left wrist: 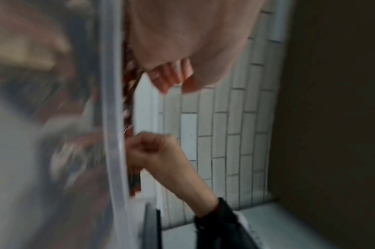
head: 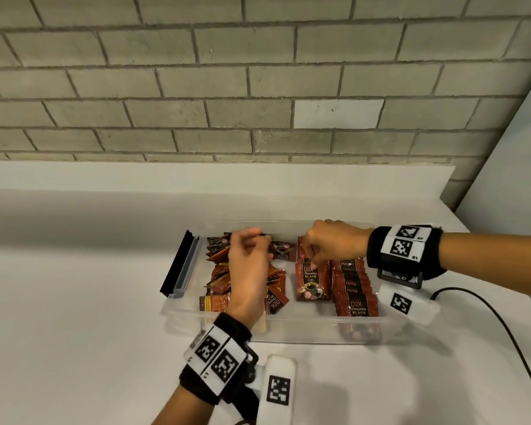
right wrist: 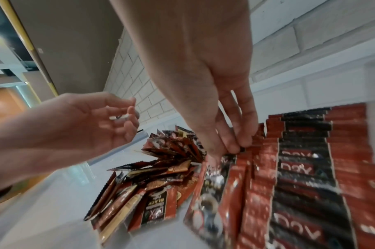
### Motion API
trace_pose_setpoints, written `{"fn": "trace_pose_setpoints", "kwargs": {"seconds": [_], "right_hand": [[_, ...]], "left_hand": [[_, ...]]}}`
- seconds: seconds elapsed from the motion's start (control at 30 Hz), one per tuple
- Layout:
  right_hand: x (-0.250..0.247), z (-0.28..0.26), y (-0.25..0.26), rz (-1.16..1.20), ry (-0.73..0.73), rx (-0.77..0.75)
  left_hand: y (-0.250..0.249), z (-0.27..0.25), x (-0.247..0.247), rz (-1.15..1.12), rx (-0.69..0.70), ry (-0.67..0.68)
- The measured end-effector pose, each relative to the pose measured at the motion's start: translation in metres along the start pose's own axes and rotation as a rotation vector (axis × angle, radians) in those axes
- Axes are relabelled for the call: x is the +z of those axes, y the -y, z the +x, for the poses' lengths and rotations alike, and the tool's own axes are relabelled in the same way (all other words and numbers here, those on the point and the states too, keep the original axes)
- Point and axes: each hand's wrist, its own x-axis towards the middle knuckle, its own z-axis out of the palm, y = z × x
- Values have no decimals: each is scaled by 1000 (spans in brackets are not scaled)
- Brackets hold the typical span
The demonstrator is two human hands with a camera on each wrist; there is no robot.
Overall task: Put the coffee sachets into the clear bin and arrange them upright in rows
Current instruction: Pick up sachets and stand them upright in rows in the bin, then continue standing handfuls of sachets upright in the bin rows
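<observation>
Two rows stand right of centre in the bin (head: 288,332). Right hand (head: 328,240) pinches the top of a sachet (head: 311,282) in the second row; best to press it flat against its neighbours before letting go. Left hand (head: 249,265) hovers over the loose pile (head: 218,280), fingers curled, seemingly empty. White counter (head: 74,302) fills the lower frame, grey brick wall (head: 196,72) the top.
</observation>
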Motion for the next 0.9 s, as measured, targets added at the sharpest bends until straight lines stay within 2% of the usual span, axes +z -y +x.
{"fn": "trace_pose_setpoints", "kwargs": {"seconds": [0.03, 0.13, 0.2, 0.23, 0.33, 0.4, 0.47, 0.6, 0.9], "right_hand": [[-3, 1, 0, -10, -4, 9], [-17, 2, 0, -24, -53, 43], [-28, 0, -3, -7, -98, 55], [-33, -2, -5, 11, -121, 53], [-42, -12, -9, 88, -185, 33], [-43, -21, -13, 118, -221, 32], [-41, -30, -16, 160, -247, 33], [-37, -43, -28, 223, -235, 66], [-26, -53, -46, 302, -243, 110]], "left_hand": [[-8, 3, -2, 203, 65, 111], [-35, 22, -1, 1052, 350, 497], [-45, 39, 7, 1513, 523, 682], [-48, 48, 12, 1665, 560, 778], [-47, 74, 21, 1974, 508, 1019], [-46, 86, 25, 2100, 491, 1078], [-44, 92, 25, 2161, 517, 1077], [-40, 95, 21, 2124, 558, 1075], [-28, 96, 17, 2250, 778, 1092]]}}
